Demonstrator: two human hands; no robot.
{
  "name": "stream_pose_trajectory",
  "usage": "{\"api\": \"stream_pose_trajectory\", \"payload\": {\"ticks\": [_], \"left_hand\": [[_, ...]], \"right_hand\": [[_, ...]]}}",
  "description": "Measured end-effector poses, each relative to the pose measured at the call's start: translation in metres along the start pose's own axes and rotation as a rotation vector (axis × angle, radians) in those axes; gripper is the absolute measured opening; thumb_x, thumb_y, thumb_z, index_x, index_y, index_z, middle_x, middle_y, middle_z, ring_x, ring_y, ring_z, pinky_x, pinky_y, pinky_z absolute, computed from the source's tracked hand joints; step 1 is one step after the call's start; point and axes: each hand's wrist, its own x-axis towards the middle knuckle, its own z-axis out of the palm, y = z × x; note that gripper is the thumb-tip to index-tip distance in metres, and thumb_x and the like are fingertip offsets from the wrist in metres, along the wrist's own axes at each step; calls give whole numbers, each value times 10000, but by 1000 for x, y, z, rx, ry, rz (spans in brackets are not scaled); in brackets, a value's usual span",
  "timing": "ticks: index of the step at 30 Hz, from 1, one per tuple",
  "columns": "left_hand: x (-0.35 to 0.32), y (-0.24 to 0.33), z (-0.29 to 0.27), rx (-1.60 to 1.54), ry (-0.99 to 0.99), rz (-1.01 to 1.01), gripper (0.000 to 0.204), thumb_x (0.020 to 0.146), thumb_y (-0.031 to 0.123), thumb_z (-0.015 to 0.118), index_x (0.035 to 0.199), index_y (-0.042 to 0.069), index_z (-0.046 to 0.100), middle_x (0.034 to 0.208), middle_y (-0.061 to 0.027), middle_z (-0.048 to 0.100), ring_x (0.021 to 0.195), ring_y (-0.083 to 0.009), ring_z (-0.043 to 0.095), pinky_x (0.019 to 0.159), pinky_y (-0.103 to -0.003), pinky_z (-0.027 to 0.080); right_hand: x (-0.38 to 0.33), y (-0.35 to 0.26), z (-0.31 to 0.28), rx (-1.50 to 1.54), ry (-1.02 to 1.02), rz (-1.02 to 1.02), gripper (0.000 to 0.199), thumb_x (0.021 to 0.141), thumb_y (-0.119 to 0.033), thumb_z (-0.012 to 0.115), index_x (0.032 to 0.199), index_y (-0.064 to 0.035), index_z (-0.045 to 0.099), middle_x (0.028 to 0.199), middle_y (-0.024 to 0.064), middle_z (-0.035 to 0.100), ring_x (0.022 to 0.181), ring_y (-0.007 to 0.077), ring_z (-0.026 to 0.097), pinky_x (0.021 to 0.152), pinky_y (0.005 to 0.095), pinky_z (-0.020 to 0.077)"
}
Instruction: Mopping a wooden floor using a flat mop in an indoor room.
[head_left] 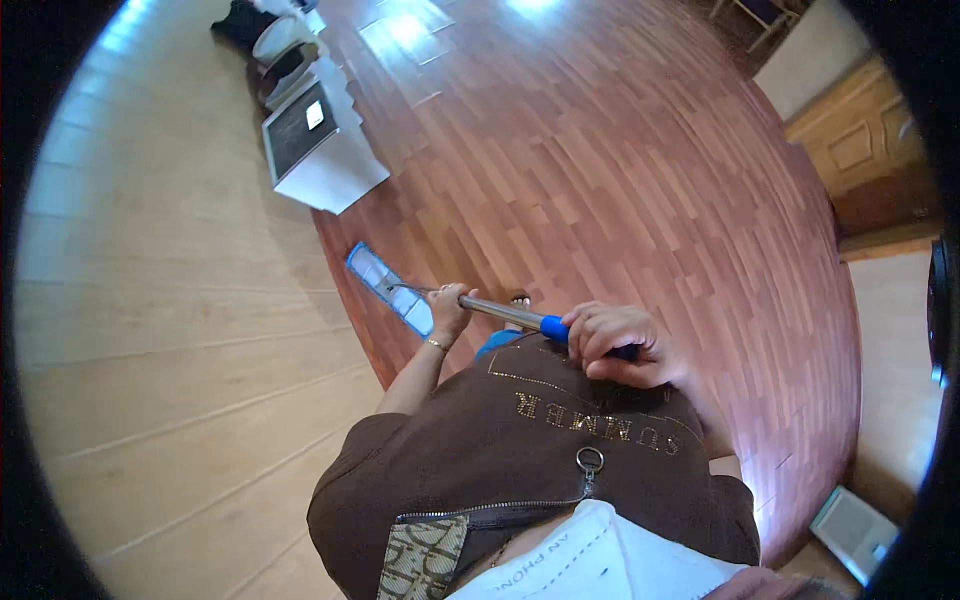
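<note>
A flat mop with a metal pole [497, 310] runs slantwise across the front of my body. Its blue-edged flat head [388, 288] lies on the wood floor close to the left wall. My left hand [451, 312], with a bracelet at the wrist, is wrapped round the lower part of the pole. Higher up, my right hand [622, 345] closes over the blue grip [553, 327] at the pole's upper end. Part of the grip is hidden under the right fingers.
Beyond the mop head, a white cabinet with a dark top [330, 140] stands along the pale wall [190, 370]. Further back are more items, partly cut off. A wooden door [860, 140] is at the right. A pale box-shaped object [853, 535] sits on the floor at lower right.
</note>
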Motion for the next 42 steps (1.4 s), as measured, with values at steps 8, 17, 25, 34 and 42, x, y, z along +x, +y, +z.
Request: {"api": "stream_pose_trajectory", "payload": {"ticks": [8, 17, 25, 34, 42], "left_hand": [[68, 52, 33, -270, -64, 200, 276, 745, 279, 710, 605, 101, 552, 622, -79, 566, 673, -300, 573, 631, -410, 358], [93, 206, 76, -374, -344, 676, 352, 780, 280, 659, 550, 93, 469, 581, -85, 507, 670, -313, 546, 668, -437, 339], [34, 310, 150, -384, -625, 1238, 254, 744, 258, 654, 586, 123, 508, 608, -69, 542, 633, -256, 581, 573, -405, 471], [-53, 382, 170, -161, -1169, 1628, 175, 727, 331, 668, 696, 179, 588, 727, -27, 627, 811, -263, 627, 706, -540, 419], [5, 387, 193, -260, -735, 1579, 128, 642, 231, 640, 613, 151, 544, 608, -57, 568, 605, -270, 589, 555, -477, 416]], "right_hand": [[-25, -49, 0, -190, 173, -18, 107, 800, -53, 685, 768, -54, 583, 730, 61, 619, 767, 248, 627, 850, 472, 448], [-96, -114, 43, -663, 436, 37, 279, 810, -335, 698, 866, -62, 677, 691, 58, 628, 723, 257, 655, 793, 435, 481], [-157, -137, 124, -1049, 743, 60, 291, 776, -385, 728, 850, -115, 648, 643, 7, 609, 639, 184, 649, 702, 362, 481], [-200, -184, 194, -1032, 802, 361, 110, 860, -219, 581, 801, -126, 578, 824, 16, 672, 736, 182, 660, 728, 387, 478], [-217, -137, 116, -1059, 698, -141, 270, 824, -365, 691, 807, -109, 606, 777, 28, 612, 732, 216, 635, 672, 373, 498]]}}
